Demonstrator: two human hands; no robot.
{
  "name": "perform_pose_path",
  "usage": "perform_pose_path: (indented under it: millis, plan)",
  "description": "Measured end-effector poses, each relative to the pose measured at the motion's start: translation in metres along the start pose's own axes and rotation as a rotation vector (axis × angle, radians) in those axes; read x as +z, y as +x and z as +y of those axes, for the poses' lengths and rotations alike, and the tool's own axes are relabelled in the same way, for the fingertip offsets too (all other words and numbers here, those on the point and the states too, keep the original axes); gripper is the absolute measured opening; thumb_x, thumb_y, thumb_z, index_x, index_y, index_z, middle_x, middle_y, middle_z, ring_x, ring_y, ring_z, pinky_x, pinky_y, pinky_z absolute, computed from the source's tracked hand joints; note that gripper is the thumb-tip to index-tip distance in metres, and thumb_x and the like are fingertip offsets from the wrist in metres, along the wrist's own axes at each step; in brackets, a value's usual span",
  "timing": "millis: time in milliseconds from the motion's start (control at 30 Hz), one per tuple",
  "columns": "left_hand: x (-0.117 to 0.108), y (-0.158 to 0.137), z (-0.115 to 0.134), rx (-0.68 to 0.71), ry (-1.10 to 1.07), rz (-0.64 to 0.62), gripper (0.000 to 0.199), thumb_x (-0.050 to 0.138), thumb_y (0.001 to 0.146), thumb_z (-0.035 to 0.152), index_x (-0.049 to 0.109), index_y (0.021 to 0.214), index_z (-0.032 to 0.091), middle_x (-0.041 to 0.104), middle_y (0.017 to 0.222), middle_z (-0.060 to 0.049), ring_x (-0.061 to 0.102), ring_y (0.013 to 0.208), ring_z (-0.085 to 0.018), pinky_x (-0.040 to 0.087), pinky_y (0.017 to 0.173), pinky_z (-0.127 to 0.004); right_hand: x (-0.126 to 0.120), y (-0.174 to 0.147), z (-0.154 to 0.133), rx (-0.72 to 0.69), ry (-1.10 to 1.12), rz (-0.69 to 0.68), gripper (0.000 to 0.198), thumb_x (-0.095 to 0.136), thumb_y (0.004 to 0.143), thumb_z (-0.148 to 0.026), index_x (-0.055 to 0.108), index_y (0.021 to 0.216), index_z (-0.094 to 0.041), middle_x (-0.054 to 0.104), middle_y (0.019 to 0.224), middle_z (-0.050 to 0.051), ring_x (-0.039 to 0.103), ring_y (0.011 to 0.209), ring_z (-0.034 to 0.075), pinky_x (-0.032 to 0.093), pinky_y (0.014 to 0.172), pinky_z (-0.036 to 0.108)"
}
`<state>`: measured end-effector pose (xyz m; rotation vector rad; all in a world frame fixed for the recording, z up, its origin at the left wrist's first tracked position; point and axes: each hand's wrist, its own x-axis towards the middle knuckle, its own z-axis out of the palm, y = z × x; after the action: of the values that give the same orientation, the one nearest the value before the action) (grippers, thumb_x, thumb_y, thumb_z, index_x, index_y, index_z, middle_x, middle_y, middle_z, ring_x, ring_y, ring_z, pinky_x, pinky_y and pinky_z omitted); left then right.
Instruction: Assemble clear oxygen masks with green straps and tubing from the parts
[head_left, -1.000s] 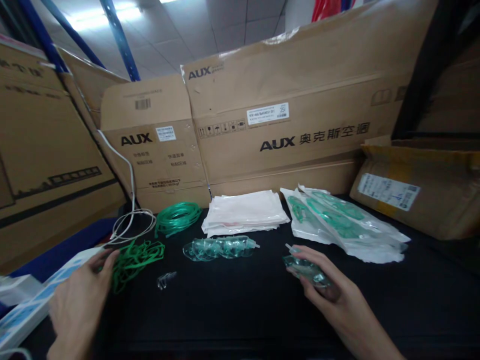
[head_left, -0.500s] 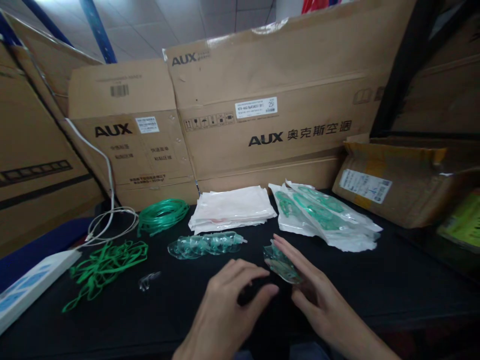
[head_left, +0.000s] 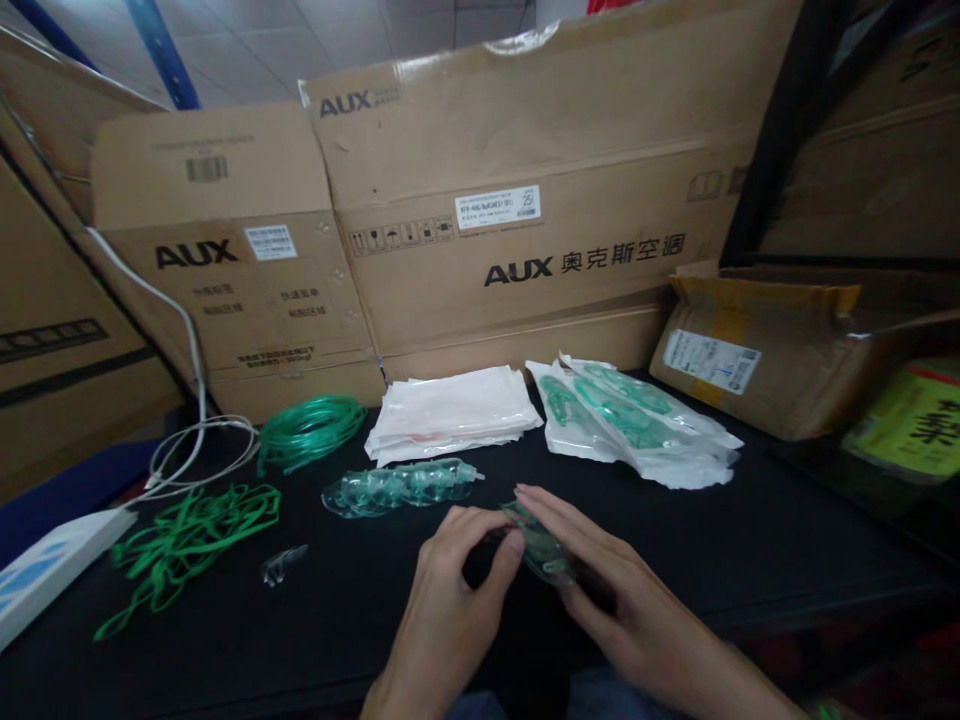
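Observation:
A clear green oxygen mask [head_left: 546, 552] is between my hands above the black table. My right hand [head_left: 619, 575] holds it from the right, fingers along its upper side and thumb below. My left hand [head_left: 457, 585] is closed in a pinch at the mask's left edge, thumb and forefinger against it; the exact contact is partly hidden. Just beyond the left hand lies a row of nested clear green masks [head_left: 405, 487]. Small clear plastic pieces [head_left: 283, 565] rest to the left, near a tangle of green elastic straps [head_left: 199, 540].
Behind are coiled green tubing [head_left: 313, 430], stacked white pouches [head_left: 454, 410] and pouches holding green masks [head_left: 637, 415]. A white power strip [head_left: 56, 565] with a cable stands at left. Large cardboard boxes [head_left: 525, 130] wall the back; an open carton [head_left: 757, 350] sits at right.
My left hand has come up to the mask and closed its thumb and forefinger at the edge. The right hand still holds the mask. The whole view has shifted slightly.

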<state>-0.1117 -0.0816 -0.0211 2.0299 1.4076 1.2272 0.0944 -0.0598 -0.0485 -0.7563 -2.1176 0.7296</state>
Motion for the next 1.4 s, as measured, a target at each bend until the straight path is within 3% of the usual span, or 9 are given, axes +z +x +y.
perform_pose_path:
  millis: [100, 200, 300, 367, 533, 667, 867, 1033, 1400]
  plan:
    - [-0.002, -0.002, -0.003, -0.082, -0.108, -0.032, 0.021, 0.056, 0.102, 0.030, 0.076, 0.102, 0.023, 0.077, 0.099, -0.003, 0.071, 0.096, -0.020, 0.053, 0.088, -0.029, 0.002, 0.003, 0.000, 0.031, 0.102, 0.055, 0.058, 0.060, 0.097, -0.013, 0.054, 0.150, -0.036, 0.057, 0.153, 0.006, 0.053, 0.143, 0.024, 0.046, 0.117, 0.040]
    - [-0.004, -0.005, -0.002, -0.168, -0.197, -0.098, 0.032, 0.049, 0.106, 0.038, 0.078, 0.106, 0.025, 0.078, 0.104, -0.004, 0.071, 0.100, -0.021, 0.052, 0.092, -0.030, 0.003, 0.008, -0.002, 0.069, 0.185, 0.119, 0.044, 0.066, 0.094, -0.016, 0.067, 0.136, -0.032, 0.067, 0.133, 0.008, 0.069, 0.122, 0.023, 0.060, 0.099, 0.031]
    - [-0.005, -0.005, 0.001, -0.229, -0.256, -0.099, 0.048, 0.037, 0.109, 0.044, 0.081, 0.102, 0.025, 0.079, 0.107, -0.004, 0.070, 0.105, -0.022, 0.050, 0.099, -0.033, 0.004, 0.012, -0.005, 0.080, 0.132, 0.151, 0.039, 0.070, 0.091, -0.017, 0.072, 0.128, -0.030, 0.070, 0.119, 0.007, 0.072, 0.108, 0.022, 0.061, 0.090, 0.030]
    - [-0.006, -0.005, 0.003, -0.194, -0.261, -0.075, 0.050, 0.037, 0.109, 0.045, 0.082, 0.100, 0.024, 0.078, 0.109, -0.006, 0.070, 0.104, -0.022, 0.050, 0.098, -0.033, 0.004, 0.013, -0.008, 0.082, 0.082, 0.168, 0.037, 0.072, 0.090, -0.019, 0.074, 0.126, -0.030, 0.069, 0.114, 0.006, 0.071, 0.105, 0.022, 0.060, 0.091, 0.031]
    - [-0.006, -0.005, 0.006, -0.050, -0.209, -0.072, 0.023, 0.061, 0.100, 0.036, 0.080, 0.104, 0.023, 0.078, 0.106, -0.006, 0.071, 0.098, -0.021, 0.053, 0.090, -0.029, 0.006, 0.011, -0.010, 0.090, 0.010, 0.191, 0.041, 0.071, 0.092, -0.020, 0.071, 0.131, -0.029, 0.066, 0.107, 0.005, 0.068, 0.089, 0.018, 0.058, 0.078, 0.028]
    - [-0.004, -0.005, 0.006, -0.080, -0.204, -0.078, 0.012, 0.068, 0.094, 0.026, 0.079, 0.098, 0.022, 0.077, 0.096, -0.004, 0.072, 0.088, -0.019, 0.055, 0.081, -0.026, 0.008, 0.011, -0.008, 0.105, -0.010, 0.213, 0.043, 0.073, 0.090, -0.020, 0.072, 0.132, -0.030, 0.065, 0.102, 0.003, 0.063, 0.077, 0.016, 0.054, 0.066, 0.026]
    - [-0.006, -0.007, 0.009, -0.168, -0.355, -0.115, 0.025, 0.061, 0.100, 0.036, 0.080, 0.105, 0.021, 0.077, 0.101, -0.007, 0.072, 0.090, -0.019, 0.059, 0.082, -0.026, 0.007, 0.011, -0.008, 0.119, 0.000, 0.273, 0.033, 0.076, 0.089, -0.023, 0.076, 0.121, -0.031, 0.064, 0.107, 0.004, 0.068, 0.090, 0.019, 0.058, 0.079, 0.029]
    - [-0.007, -0.009, 0.009, -0.208, -0.417, -0.136, 0.028, 0.060, 0.100, 0.038, 0.080, 0.106, 0.020, 0.076, 0.102, -0.007, 0.071, 0.090, -0.019, 0.058, 0.080, -0.024, 0.003, 0.010, -0.010, 0.112, 0.067, 0.191, 0.029, 0.072, 0.094, -0.030, 0.074, 0.123, -0.030, 0.068, 0.128, 0.007, 0.066, 0.120, 0.024, 0.053, 0.104, 0.035]
    - [-0.006, -0.006, 0.003, -0.291, -0.418, -0.165, 0.027, 0.061, 0.095, 0.033, 0.081, 0.104, 0.019, 0.077, 0.091, -0.005, 0.070, 0.088, -0.020, 0.055, 0.079, -0.025, -0.001, 0.015, -0.014, 0.126, 0.177, 0.137, 0.020, 0.068, 0.097, -0.027, 0.073, 0.116, -0.025, 0.073, 0.115, 0.006, 0.069, 0.110, 0.021, 0.053, 0.097, 0.032]
